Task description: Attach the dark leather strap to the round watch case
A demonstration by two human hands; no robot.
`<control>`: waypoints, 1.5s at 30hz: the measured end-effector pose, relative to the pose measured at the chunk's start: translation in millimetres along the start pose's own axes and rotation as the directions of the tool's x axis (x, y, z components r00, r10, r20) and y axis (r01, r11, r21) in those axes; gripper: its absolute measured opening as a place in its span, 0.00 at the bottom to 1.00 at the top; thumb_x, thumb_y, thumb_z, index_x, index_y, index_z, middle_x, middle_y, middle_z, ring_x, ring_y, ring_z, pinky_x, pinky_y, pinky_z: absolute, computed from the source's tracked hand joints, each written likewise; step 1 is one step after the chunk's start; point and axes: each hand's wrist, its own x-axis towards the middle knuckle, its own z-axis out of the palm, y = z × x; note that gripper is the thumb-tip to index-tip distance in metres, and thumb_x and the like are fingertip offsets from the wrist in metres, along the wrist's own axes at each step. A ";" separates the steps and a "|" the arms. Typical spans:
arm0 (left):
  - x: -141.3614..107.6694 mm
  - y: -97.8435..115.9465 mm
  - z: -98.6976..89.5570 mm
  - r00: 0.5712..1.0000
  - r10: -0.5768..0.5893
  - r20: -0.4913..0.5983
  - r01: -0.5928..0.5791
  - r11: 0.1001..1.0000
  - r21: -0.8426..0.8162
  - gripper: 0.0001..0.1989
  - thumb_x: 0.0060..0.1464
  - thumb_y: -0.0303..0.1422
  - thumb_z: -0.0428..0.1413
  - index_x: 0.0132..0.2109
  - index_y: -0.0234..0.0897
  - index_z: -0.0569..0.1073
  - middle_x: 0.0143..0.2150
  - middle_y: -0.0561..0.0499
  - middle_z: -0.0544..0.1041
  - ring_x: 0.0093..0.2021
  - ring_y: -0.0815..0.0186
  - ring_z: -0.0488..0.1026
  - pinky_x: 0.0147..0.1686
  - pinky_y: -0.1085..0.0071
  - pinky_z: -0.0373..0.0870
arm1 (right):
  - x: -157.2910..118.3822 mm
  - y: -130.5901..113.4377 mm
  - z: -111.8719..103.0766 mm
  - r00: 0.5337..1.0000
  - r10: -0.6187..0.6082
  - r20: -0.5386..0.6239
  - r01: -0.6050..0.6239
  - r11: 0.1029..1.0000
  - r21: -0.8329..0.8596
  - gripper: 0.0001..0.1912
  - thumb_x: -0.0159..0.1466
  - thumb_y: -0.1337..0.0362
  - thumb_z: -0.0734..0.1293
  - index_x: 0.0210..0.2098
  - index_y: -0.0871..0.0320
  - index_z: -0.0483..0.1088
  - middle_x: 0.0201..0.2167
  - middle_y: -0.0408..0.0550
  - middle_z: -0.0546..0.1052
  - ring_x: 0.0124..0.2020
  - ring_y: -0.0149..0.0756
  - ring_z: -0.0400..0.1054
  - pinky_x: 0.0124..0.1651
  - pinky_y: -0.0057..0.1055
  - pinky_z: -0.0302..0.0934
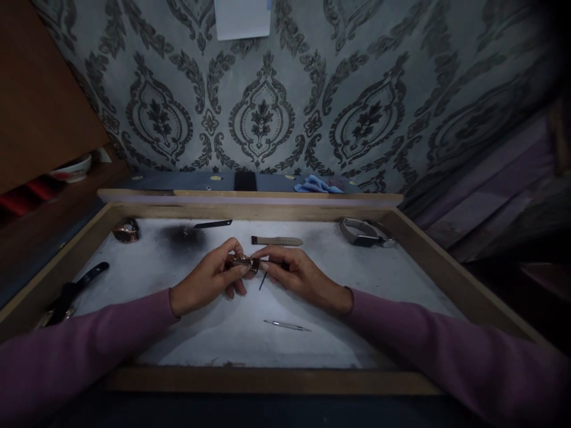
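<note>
Two strap halves are in differing states. Our left hand [209, 276] grips a watch [241, 260]; our right hand [307, 279] pinches a dark strap piece [256, 265] at its three o'clock. Whether that joint is secure, we cannot tell. At two o'clock from the watch, a loose strap piece [279, 241] lies detached; at five, a metal tool [286, 326] lies unheld.
</note>
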 end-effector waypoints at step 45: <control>1.5 -3.4 -0.5 1.000 -0.002 -0.018 0.001 1.000 -0.011 0.11 0.56 0.35 0.53 0.37 0.40 0.56 0.34 0.51 0.75 0.27 0.69 0.75 0.19 0.78 0.66 | -0.9 2.4 0.4 0.999 -0.043 0.006 0.043 0.999 -0.024 0.12 0.66 0.63 0.62 0.47 0.58 0.72 0.27 0.42 0.72 0.25 0.26 0.59 0.29 0.25 0.56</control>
